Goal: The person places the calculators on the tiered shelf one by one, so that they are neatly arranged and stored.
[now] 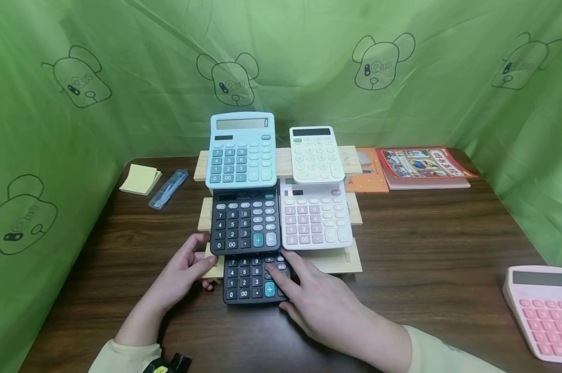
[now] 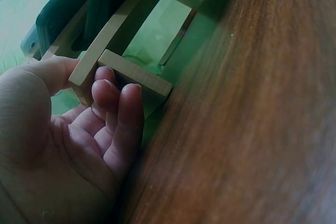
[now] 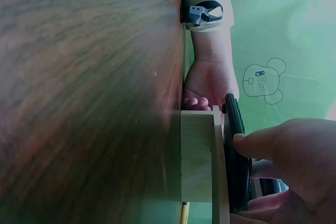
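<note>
A three-step wooden rack (image 1: pixel 334 263) stands in the middle of the table. My left hand (image 1: pixel 178 280) grips the left end of its lowest step; in the left wrist view the thumb lies over the wooden board (image 2: pixel 105 40) and curled fingertips touch the piece below. A black calculator (image 1: pixel 243 282) lies on the lowest step, its top under the step above. My right hand (image 1: pixel 327 305) holds it on the right side, one finger over the keys and the thumb at the near edge. Another black calculator (image 1: pixel 232 223) and a white-and-lilac calculator (image 1: pixel 315 223) fill the middle step.
On the top step stand a blue calculator (image 1: pixel 241 155) and a white calculator (image 1: pixel 315 155). Yellow sticky notes (image 1: pixel 140 179) and a blue ruler pack (image 1: pixel 168 189) lie left. Right are an orange booklet (image 1: pixel 371 178), a red book (image 1: pixel 421 163) and a pink calculator (image 1: pixel 549 316).
</note>
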Motion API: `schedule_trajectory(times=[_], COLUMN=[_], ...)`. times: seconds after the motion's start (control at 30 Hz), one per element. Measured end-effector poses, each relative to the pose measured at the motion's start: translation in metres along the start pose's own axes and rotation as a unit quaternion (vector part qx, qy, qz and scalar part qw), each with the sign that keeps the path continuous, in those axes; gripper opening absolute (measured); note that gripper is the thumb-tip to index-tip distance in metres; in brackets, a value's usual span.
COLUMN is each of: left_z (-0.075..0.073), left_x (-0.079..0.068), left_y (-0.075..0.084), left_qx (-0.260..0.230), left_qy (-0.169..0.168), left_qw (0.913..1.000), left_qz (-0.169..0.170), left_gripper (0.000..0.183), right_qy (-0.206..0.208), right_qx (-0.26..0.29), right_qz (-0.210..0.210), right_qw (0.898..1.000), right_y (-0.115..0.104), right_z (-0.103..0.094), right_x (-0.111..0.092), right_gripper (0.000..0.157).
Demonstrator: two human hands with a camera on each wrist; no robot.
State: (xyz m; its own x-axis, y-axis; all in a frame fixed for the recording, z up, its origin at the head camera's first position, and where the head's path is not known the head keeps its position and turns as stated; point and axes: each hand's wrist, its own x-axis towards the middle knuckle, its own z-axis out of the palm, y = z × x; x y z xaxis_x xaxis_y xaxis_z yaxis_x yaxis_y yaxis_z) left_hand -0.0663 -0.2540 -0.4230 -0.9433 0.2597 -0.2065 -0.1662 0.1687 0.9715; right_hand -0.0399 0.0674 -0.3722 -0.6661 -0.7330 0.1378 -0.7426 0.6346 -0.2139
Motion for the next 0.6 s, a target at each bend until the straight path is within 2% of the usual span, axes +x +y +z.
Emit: schedule_trajectory(times=[0.33, 0.6], left_z=[-0.0002, -0.0011], left_x=[0.0006, -0.0001], left_y=[0.0003, 0.0014], left_qx=[0.007, 0.015], left_qy=[-0.003, 0.003], left_qw=[1.0000, 0.9998], left_qz=[0.001, -0.009], left_gripper=[0.040, 0.040], right_qy=[0.023, 0.029], right_qx=[-0.006, 0.009], right_qz=[-0.030, -0.043], right_qw=[0.999, 0.999], right_y=[-0.0018, -0.0021], right_z=[0.0049, 0.0086], right_x=[0.0046, 0.0087], right_gripper=[0.070, 0.070])
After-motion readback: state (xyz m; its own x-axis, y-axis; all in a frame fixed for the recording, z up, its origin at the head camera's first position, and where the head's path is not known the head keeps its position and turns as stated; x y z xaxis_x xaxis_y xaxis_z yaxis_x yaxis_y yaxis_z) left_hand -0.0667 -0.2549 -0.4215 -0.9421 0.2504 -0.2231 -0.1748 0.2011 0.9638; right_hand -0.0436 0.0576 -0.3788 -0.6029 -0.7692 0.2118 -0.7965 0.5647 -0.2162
